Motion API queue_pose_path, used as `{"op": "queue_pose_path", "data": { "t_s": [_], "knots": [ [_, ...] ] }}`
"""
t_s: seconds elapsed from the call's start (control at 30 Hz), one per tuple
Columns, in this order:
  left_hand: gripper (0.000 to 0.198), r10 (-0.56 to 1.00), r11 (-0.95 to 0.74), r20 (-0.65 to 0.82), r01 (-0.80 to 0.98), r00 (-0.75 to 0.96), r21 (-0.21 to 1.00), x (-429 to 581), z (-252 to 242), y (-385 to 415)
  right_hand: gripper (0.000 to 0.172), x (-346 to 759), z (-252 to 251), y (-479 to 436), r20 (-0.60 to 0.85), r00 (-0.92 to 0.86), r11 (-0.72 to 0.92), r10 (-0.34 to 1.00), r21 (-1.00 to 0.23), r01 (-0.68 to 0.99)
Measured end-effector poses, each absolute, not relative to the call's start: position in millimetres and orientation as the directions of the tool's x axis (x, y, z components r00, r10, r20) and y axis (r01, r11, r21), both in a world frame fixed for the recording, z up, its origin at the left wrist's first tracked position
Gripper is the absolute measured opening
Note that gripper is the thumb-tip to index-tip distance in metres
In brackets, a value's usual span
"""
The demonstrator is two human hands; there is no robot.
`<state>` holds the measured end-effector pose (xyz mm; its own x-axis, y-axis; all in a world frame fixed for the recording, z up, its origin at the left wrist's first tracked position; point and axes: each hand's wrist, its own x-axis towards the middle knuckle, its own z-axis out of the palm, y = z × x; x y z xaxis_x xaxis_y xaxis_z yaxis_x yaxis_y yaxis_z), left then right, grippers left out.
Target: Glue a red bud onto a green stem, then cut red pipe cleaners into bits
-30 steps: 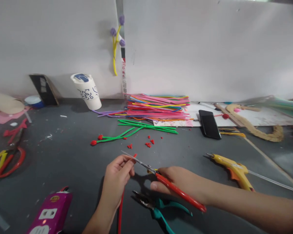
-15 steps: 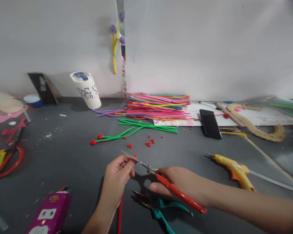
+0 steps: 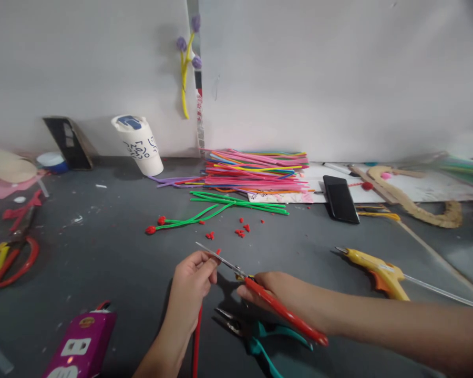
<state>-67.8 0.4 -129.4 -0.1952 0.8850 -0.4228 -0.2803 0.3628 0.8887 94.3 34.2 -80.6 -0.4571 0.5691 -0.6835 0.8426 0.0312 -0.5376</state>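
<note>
Between the fingertips of my left hand [image 3: 193, 281] is a red pipe cleaner [image 3: 197, 338]. Its long part hangs down below the hand, and a short end sticks up past the fingers. My right hand [image 3: 274, 291] is closed around the red handles of a pair of scissors [image 3: 286, 312]. The blades point up and left and lie across the short red end, just at my left fingertips. Beyond the hands, several small red cut pieces [image 3: 240, 232] are scattered. Green pipe cleaners [image 3: 240, 203] lie behind them, two tipped with red buds [image 3: 151, 230].
Teal-handled pliers [image 3: 256, 341] lie below my right hand. To the right are a yellow glue gun [image 3: 376, 270] and a phone [image 3: 341, 199]. A heap of coloured pipe cleaners [image 3: 256, 173] lies by the wall. At left are a purple power strip [image 3: 79, 344], other scissors [image 3: 18, 252] and a white cup [image 3: 140, 144].
The scissors' handles and my right thumb have shifted slightly left and come closer together. The blades stay at the red tip, and my left hand has barely moved.
</note>
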Motion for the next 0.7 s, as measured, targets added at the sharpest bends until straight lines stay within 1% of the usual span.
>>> {"op": "queue_pose_path", "data": {
  "t_s": [0.13, 0.27, 0.33, 0.4, 0.57, 0.6, 0.7],
  "knots": [
    [0.024, 0.881, 0.38, -0.439, -0.288, -0.179, 0.879, -69.5, -132.9, 2.8, 0.041, 87.7, -82.6, 37.4, -0.766, -0.361, -0.061, 0.533, -0.46, 0.886],
    [0.02, 0.888, 0.376, -0.434, -0.304, -0.152, 0.875, -69.7, -132.7, 4.8, 0.043, 89.0, -86.3, 41.9, -0.767, -0.338, -0.12, 0.545, -0.471, 0.874],
    [0.016, 0.896, 0.368, -0.424, -0.314, -0.13, 0.875, -68.2, -130.8, 4.7, 0.041, 90.4, -88.8, 45.7, -0.731, -0.349, -0.178, 0.586, -0.537, 0.825],
    [0.013, 0.905, 0.364, -0.414, -0.325, -0.099, 0.873, -65.9, -128.1, 3.6, 0.034, 89.2, -90.0, 49.8, -0.676, -0.377, -0.211, 0.633, -0.619, 0.757],
    [0.011, 0.917, 0.372, -0.398, -0.336, -0.012, 0.866, -62.8, -123.6, -1.5, 0.004, 75.0, -87.9, 54.3, -0.537, -0.431, -0.175, 0.725, -0.749, 0.639],
    [0.012, 0.918, 0.375, -0.396, -0.337, 0.006, 0.864, -63.0, -123.7, -2.4, 0.002, 72.2, -87.7, 53.9, -0.506, -0.44, -0.158, 0.741, -0.769, 0.619],
    [0.016, 0.92, 0.381, -0.389, -0.336, 0.046, 0.861, -64.4, -124.7, -4.1, 0.003, 66.9, -88.0, 51.0, -0.432, -0.468, -0.101, 0.771, -0.808, 0.58]
  ]
}}
